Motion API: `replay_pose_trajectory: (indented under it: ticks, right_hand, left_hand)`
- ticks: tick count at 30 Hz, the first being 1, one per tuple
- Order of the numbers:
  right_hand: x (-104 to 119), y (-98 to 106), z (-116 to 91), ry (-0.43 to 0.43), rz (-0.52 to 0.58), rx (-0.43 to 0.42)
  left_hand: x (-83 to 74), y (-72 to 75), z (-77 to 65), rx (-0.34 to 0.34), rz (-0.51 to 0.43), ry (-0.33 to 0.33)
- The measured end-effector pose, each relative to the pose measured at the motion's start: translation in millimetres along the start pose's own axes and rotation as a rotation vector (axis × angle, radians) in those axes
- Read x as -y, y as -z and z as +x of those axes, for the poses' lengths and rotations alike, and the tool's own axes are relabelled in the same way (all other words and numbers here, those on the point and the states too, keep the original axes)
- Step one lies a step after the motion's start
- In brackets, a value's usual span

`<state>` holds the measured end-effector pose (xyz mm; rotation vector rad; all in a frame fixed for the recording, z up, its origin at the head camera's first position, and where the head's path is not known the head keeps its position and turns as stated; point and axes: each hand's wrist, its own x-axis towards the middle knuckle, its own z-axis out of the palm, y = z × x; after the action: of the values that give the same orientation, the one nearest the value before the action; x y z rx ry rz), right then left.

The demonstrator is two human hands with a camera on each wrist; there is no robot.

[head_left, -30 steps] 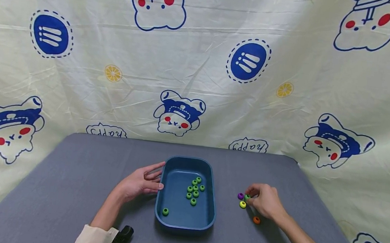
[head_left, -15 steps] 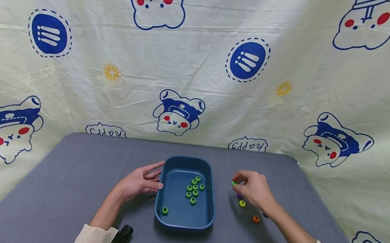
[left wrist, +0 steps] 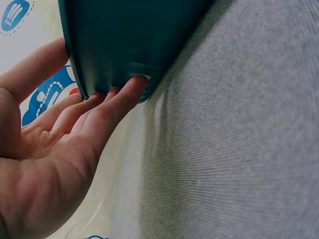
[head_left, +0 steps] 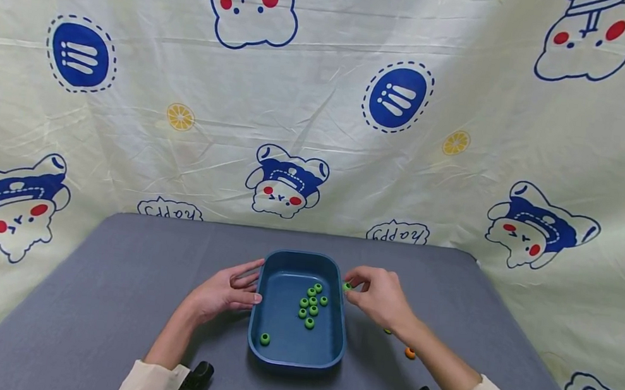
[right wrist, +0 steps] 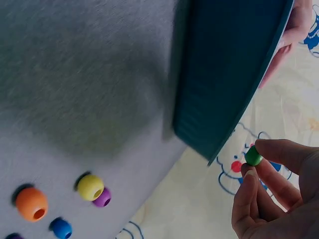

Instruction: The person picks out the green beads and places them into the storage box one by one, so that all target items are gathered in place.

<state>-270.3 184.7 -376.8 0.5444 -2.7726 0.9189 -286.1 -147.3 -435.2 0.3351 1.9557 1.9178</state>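
Observation:
A blue tray (head_left: 295,357) stands mid-table, with several green beads (head_left: 309,323) inside, mostly grouped toward its right side and one by the front left corner. My left hand (head_left: 226,294) rests its straight fingertips against the tray's left wall; in the left wrist view the fingers (left wrist: 124,97) touch the outside of that wall. Between thumb and fingertips my right hand (head_left: 380,296) pinches a green bead (right wrist: 253,156), held up at the tray's right rim.
Loose on the table right of the tray lie an orange bead (right wrist: 32,204), a yellow bead (right wrist: 90,187), a purple bead (right wrist: 102,197) and a blue bead (right wrist: 62,228). A printed curtain (head_left: 323,94) hangs behind the grey table (head_left: 167,269).
My right hand has picked the green bead up from beside the purple and yellow ones and carried it left to the tray's right rim. The left hand has stayed in place.

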Motion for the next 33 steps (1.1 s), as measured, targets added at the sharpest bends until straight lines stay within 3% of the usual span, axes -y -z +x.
replay_pose_trajectory:
  ticks: [12, 33]
  right_hand:
    - [21, -21, -1, -0.029, 0.047, 0.078]
    - [16, -42, -4, 0.066, -0.04, 0.106]
  left_hand:
    - [-1.2, -1.3, 0.1, 0.0, -0.011, 0.009]
    - [-0.6, -1.4, -1.2, -0.001, 0.002, -0.009]
